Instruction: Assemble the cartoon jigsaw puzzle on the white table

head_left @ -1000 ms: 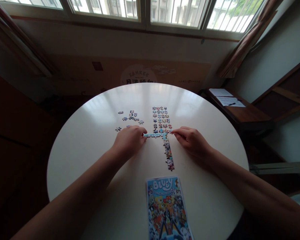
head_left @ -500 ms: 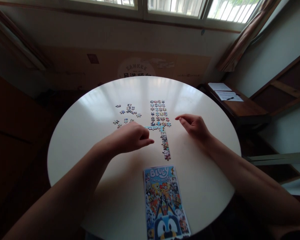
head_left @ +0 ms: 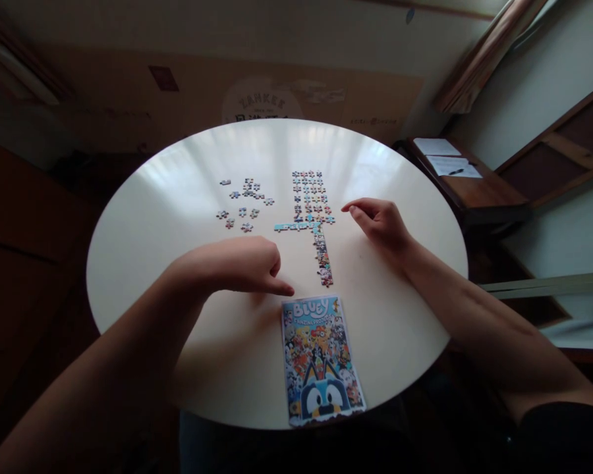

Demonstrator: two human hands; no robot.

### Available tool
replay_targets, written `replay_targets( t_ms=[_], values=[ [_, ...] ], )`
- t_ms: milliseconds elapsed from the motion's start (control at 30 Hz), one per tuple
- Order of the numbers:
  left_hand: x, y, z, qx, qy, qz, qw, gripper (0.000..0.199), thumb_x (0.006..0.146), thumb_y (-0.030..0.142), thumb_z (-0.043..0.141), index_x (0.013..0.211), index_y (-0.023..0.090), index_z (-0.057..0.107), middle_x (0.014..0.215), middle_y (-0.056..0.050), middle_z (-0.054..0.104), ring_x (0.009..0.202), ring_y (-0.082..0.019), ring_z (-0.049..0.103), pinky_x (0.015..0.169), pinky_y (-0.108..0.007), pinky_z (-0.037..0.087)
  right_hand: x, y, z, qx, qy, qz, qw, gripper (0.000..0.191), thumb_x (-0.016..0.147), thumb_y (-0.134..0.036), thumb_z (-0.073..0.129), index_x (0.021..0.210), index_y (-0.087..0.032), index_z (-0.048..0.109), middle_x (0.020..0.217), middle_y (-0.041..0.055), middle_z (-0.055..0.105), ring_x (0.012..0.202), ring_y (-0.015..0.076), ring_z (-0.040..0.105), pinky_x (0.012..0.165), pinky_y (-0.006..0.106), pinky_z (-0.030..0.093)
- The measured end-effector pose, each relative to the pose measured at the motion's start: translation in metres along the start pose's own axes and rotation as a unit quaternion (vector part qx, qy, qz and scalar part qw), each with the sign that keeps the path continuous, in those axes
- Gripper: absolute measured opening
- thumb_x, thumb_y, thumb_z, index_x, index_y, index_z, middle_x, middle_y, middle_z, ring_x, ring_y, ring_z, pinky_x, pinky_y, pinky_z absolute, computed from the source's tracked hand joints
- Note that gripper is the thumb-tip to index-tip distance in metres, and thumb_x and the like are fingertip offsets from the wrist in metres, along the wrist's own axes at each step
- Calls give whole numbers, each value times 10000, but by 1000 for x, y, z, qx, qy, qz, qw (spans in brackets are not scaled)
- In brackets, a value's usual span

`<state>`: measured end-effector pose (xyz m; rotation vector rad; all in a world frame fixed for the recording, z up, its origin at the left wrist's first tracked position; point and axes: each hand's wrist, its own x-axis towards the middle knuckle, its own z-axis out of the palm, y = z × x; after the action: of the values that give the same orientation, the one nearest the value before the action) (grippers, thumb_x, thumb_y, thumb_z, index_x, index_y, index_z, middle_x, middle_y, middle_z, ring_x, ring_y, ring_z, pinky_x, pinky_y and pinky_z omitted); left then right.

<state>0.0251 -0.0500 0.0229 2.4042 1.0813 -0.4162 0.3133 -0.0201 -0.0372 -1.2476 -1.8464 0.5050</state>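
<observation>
My left hand [head_left: 251,264] hovers just above the top left corner of the Bluey picture sheet [head_left: 321,362], thumb out and the other fingers curled under, partly hidden. To the right of the puzzle pieces is my right hand [head_left: 378,220], its index finger pointing left, the thumb near it and the other fingers curled; no piece shows in it. Joined pieces form a blue strip [head_left: 296,227] and a colourful column [head_left: 323,258], meeting at a corner. Rows of separate pieces [head_left: 310,191] lie beyond them. Loose pieces [head_left: 247,194] are scattered to the left.
Everything lies on a round white table [head_left: 143,263]. At the right stands a small wooden table [head_left: 494,191] with papers [head_left: 454,166] and a pen. Behind the round table is a wall with a printed board [head_left: 375,95].
My left hand has drawn nearer to the picture sheet, uncovering the blue strip and some loose pieces. My right hand stays beside the rows. The view has tilted down.
</observation>
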Motion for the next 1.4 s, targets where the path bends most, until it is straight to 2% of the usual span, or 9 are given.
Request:
replay_targets(
  t_ms=[333,967,1033,1067,1133,1200,1267,1333,1400],
  values=[
    [1,10,1,7,-34,-15,999,496,777,616,664,497,207,640,495,-42,581,405,-132,403,472,-309,282,-4,-3,7,-21,-90,-49,995,281,930,-290,542,958,-144,780,547,-31,443,508,90,338,526,284,290],
    [1,14,-3,4,-72,-23,997,533,788,657,601,528,192,623,533,-54,602,450,-146,447,499,-315,305,-5,-3,6,-5,-64,-67,996,251,914,-245,563,930,-134,788,534,-37,456,491,77,326,495,267,261],
    [-3,10,-8,-24,-15,-29,999,535,795,654,594,519,196,584,516,-34,570,454,-137,436,492,-306,294,-6,-6,6,8,-56,-61,997,256,918,-258,562,929,-130,784,532,-39,449,488,77,324,489,262,258],
    [-6,5,-11,-45,43,-40,997,527,808,643,583,526,197,572,514,-24,556,463,-133,435,493,-298,294,-7,-7,6,13,-49,-50,997,261,922,-269,561,925,-131,782,524,-43,434,482,77,313,481,260,252],
    [-13,-12,-19,-92,219,-91,967,484,846,591,549,567,197,573,514,-9,531,486,-127,442,506,-281,308,-9,-9,6,18,-44,-37,998,259,925,-283,568,940,-136,780,519,-49,424,479,80,312,476,255,249],
    [-19,-38,-26,-137,428,-166,878,417,874,522,520,631,193,604,510,1,510,497,-124,448,519,-267,328,-11,-8,7,26,-29,-31,999,265,933,-297,568,953,-136,777,534,-41,451,485,85,337,474,252,256],
    [-24,-71,-29,-177,556,-224,780,374,868,498,522,690,189,633,491,15,483,480,-122,444,506,-257,337,-12,-8,8,30,-14,-24,999,270,938,-309,569,952,-136,776,534,-37,467,481,89,342,472,250,263],
    [-26,-102,-27,-228,613,-247,715,354,861,487,522,720,186,643,489,23,483,460,-119,453,491,-248,352,-14,-8,8,32,-6,-21,999,282,946,-325,561,950,-140,774,543,-29,498,476,92,356,469,247,281],
    [-26,-127,-22,-267,613,-268,694,327,836,473,547,725,184,651,504,25,494,456,-117,461,479,-245,358,-15,-9,8,28,-8,-24,999,280,947,-331,562,949,-147,774,571,-12,555,481,99,399,477,247,318]
  ],
)
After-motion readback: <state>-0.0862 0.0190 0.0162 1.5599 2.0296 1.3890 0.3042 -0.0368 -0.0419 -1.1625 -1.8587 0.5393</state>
